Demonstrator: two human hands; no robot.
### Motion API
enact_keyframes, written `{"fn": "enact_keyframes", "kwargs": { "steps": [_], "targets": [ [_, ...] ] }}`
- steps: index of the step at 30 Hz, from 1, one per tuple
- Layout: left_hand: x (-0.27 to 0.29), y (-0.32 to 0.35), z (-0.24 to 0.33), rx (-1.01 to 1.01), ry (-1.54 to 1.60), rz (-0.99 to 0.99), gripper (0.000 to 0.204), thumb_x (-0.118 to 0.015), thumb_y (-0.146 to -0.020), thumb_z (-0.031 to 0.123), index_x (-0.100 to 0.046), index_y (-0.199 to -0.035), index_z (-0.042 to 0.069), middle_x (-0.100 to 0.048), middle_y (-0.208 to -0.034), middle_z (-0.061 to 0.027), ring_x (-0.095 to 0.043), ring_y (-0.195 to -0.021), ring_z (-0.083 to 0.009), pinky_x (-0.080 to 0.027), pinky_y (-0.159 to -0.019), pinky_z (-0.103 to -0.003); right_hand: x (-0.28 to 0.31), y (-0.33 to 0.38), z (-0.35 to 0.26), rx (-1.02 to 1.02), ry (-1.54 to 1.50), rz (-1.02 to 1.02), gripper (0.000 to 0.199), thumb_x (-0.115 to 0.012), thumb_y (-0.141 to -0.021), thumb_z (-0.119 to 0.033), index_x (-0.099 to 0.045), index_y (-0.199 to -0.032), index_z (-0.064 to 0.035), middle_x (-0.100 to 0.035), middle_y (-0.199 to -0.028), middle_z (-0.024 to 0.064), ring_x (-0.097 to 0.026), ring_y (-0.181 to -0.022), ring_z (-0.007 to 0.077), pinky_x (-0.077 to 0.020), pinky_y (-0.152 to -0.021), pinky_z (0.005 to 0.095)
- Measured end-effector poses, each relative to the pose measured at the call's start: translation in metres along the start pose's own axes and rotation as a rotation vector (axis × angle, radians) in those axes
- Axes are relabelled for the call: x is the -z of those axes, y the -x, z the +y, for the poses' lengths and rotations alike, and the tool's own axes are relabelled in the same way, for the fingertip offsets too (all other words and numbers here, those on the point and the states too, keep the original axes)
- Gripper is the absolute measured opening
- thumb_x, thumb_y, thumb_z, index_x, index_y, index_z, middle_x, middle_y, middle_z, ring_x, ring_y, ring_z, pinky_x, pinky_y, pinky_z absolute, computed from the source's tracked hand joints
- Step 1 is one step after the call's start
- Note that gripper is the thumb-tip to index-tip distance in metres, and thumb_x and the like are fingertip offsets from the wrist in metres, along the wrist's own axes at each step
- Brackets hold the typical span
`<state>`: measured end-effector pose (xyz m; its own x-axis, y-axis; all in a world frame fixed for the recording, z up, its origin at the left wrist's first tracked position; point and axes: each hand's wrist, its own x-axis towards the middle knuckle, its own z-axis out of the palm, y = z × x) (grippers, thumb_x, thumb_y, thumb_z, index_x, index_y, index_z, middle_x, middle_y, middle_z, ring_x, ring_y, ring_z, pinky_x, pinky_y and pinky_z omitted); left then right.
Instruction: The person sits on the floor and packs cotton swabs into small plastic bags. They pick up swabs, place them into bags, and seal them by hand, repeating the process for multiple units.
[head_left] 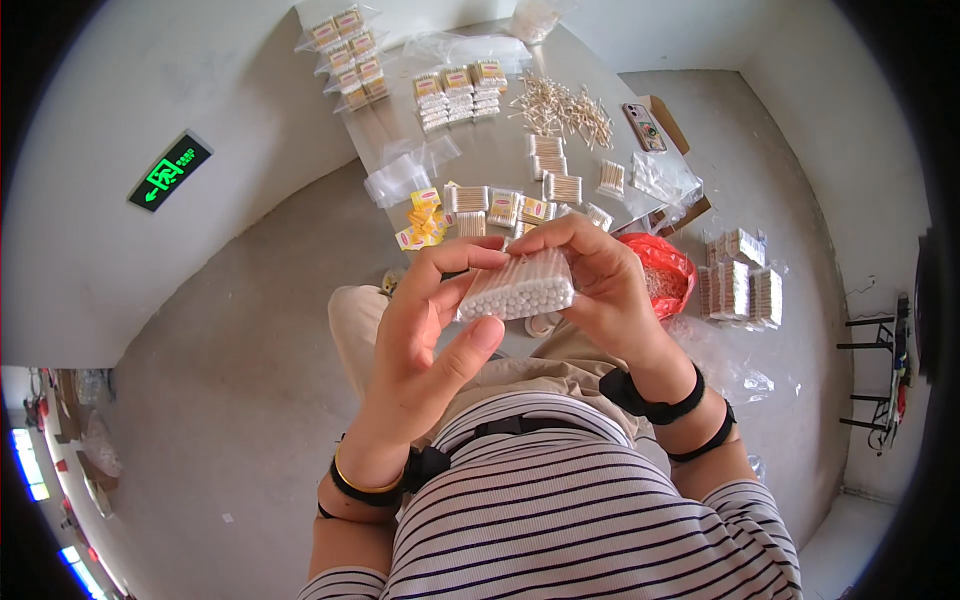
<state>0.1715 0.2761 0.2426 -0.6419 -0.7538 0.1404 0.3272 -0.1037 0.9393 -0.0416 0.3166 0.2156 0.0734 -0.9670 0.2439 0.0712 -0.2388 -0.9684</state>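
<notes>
Green sign (170, 171): lit, mounted on the wall at far left.
Bagged packs (350, 60): stacked in clear plastic at the table's upper left corner.
Clear bags (395, 180): flat, near the table's left edge.
Yellow cards (424, 222): loose heap at the near edge of the table (490, 155).
Left hand (405, 362): curved around the left end of the swab pack; fingertips at the rear edge, thumb tip by the front lower edge; whether it presses cannot be told.
Row of packs (458, 95): stacked side by side, yellow-labelled, toward the table's far side.
Swab pack (515, 287): between both hands, above the lap, white cotton tips facing the wearer.
Loose swabs (565, 108): scattered pile, upper right of the table.
Right hand (605, 283): pinching the right end of the swab pack; thumb largely hidden.
Phone (643, 128): lying near the table's right edge.
Red bag (655, 246): open, just beyond the right hand.
Bundled swabs (735, 290): stacked white blocks, right of the red bag.
</notes>
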Motion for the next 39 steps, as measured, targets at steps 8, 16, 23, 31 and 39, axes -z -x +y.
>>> {"fn": "enact_keyframes", "kwargs": {
  "steps": [8, 16, 23, 31, 39],
  "targets": [
    [0.003, -0.003, -0.006, -0.08, -0.061, 0.062, 0.047, -0.069, -0.09, 0.005, -0.052, -0.133, 0.001, -0.048, -0.143, -0.0169, -0.052, -0.131, -0.0246, -0.04, -0.112, -0.041, 0.007, -0.005, -0.013, 0.064, 0.184, -0.057, 0.056, -0.078, -0.088, -0.012, -0.055, -0.137, -0.0015, -0.058, -0.137, 0.0075, -0.052, -0.131, 0.0199, -0.0393, -0.113, 0.0371],
    [-0.002, -0.008, -0.008, -0.07, -0.09, 0.148, 0.048, -0.072, -0.086, 0.005, -0.054, -0.13, 0.002, -0.046, -0.143, -0.017, -0.05, -0.133, -0.0245, -0.041, -0.112, -0.041, 0.001, -0.006, -0.023, -0.01, -0.022, -0.035, 0.056, -0.078, -0.091, -0.018, -0.053, -0.137, 0.0014, -0.056, -0.138, 0.0099, -0.052, -0.131, 0.0196, -0.0374, -0.116, 0.0376],
    [0.002, -0.011, -0.01, -0.054, -0.092, 0.152, 0.046, -0.073, -0.087, 0.008, -0.055, -0.129, 0.001, -0.048, -0.141, -0.0168, -0.053, -0.129, -0.0236, -0.042, -0.111, -0.04, 0.0, -0.008, -0.025, -0.045, -0.07, 0.002, 0.05, -0.077, -0.09, -0.016, -0.057, -0.132, 0.0029, -0.06, -0.131, 0.0104, -0.055, -0.127, 0.0193, -0.0392, -0.115, 0.0367],
    [0.003, -0.013, -0.01, -0.011, -0.049, 0.145, 0.047, -0.073, -0.088, 0.013, -0.055, -0.129, 0.001, -0.05, -0.141, -0.0163, -0.055, -0.126, -0.0229, -0.042, -0.109, -0.039, 0.004, -0.009, -0.027, -0.081, -0.048, 0.012, 0.048, -0.077, -0.091, -0.018, -0.059, -0.129, 0.0047, -0.063, -0.127, 0.0105, -0.058, -0.122, 0.0179, -0.0422, -0.111, 0.0355],
    [-0.005, -0.019, -0.01, -0.529, -0.862, 0.218, 0.069, -0.093, -0.072, 0.024, -0.063, -0.132, 0.009, -0.052, -0.145, -0.0152, -0.052, -0.132, -0.0327, -0.045, -0.109, -0.046, 0.003, -0.006, -0.036, -0.135, -0.071, -0.002, 0.048, -0.078, -0.093, -0.024, -0.06, -0.127, 0.0053, -0.064, -0.124, 0.0089, -0.06, -0.112, 0.0156, -0.0462, -0.104, 0.0335]
  ]
}}
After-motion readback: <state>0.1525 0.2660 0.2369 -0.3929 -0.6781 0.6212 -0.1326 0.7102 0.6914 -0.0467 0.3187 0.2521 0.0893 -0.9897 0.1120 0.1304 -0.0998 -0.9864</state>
